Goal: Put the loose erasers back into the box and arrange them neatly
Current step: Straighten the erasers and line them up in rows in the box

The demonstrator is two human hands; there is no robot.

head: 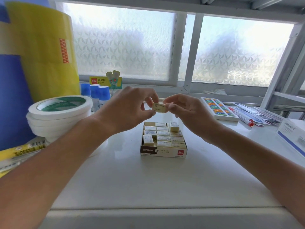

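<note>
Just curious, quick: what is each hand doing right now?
Left hand: fingers closed on one end of an eraser, above the box.
Right hand: fingers closed on the eraser's other end.

Both forearms reach far and inward, so the hands meet at mid-scene, raised. The left hand (130,106) and right hand (184,111) each pinch one end of an eraser (159,107) between thumb and fingertips.

A small cream rectangular eraser (159,107) with a printed label is held level in the air above an open cardboard eraser box (163,152), which sits mid-surface. Inside, cream erasers (162,133) lie in rows; two stand proud, at the near-left (148,140) and far-right (174,126) corners.
</note>
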